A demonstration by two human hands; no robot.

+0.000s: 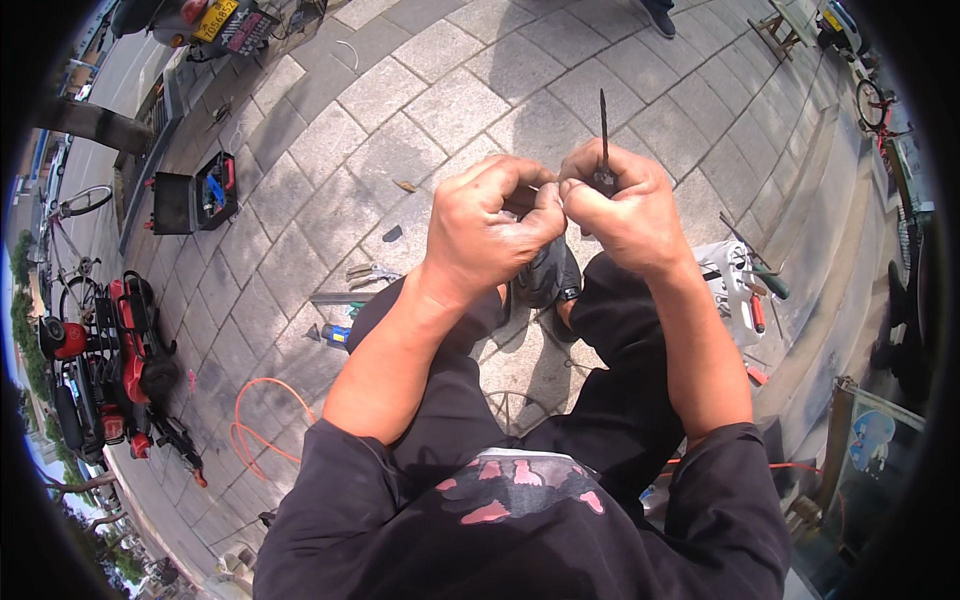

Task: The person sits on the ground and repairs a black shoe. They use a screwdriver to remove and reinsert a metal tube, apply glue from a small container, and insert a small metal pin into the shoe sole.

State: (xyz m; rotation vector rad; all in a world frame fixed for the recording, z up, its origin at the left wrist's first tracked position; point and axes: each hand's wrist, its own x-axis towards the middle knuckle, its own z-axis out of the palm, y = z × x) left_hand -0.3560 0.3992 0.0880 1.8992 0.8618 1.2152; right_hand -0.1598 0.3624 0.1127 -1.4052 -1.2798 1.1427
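Note:
My right hand (626, 202) is closed around a thin, dark, pointed metal tool (604, 131), perhaps an awl or a slim file, its tip pointing away from me. Thumb and forefinger of my left hand (491, 217) are pinched together against the right fingertips. Whether something small sits between them is hidden. Both hands are raised above my black shoes (541, 277) and the stone paving. Left of my knee lie pliers (371, 275), a dark metal bar (339, 298) and a blue tool (334, 334).
Right of my leg, a white plastic sheet or bag (742, 326) bears several tools, with a red-handled tool (757, 313) and a green-handled tool (774, 283). An open black toolbox (174, 202) stands far left. An orange hose (238, 427) loops nearby. Another person's shoe (662, 24) shows ahead.

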